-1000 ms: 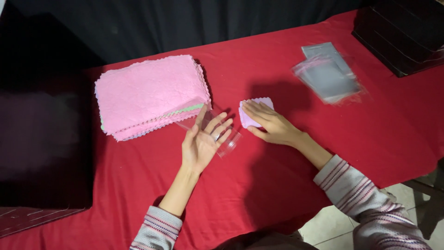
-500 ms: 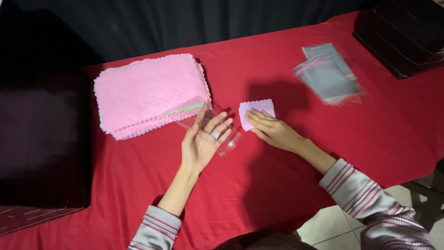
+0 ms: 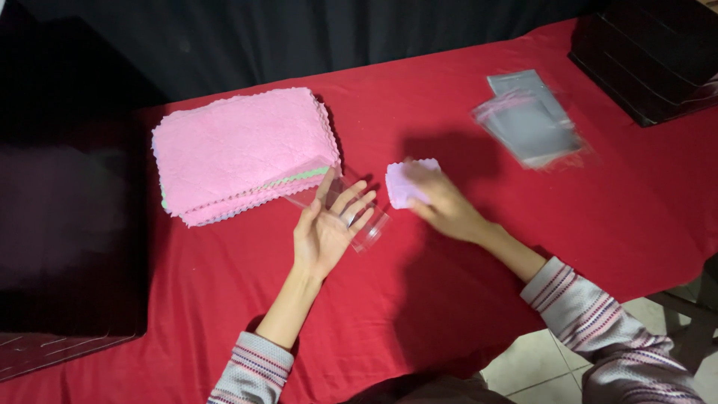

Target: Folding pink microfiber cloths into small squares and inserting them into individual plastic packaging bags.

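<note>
Far left, a dark box (image 3: 67, 239) sits at the table edge, and next to it the stack of pink cloths (image 3: 243, 150) lies flat on the red tablecloth (image 3: 449, 299), scalloped edges showing a green layer low down. My left hand (image 3: 329, 228) is palm up just below the stack's near corner, fingers spread apart and loose, with a clear plastic bag (image 3: 366, 228) lying across them, one end poking out past my fingertips. Moving right, my right hand (image 3: 441, 206) is down on a small folded pink cloth (image 3: 407, 183); fingers flat on top of it, pressed together, though the hand is blurred. Further right, well apart, a pile of clear bags (image 3: 531, 120) rests on the cloth, and dark trays (image 3: 651, 60) fill the corner.
</note>
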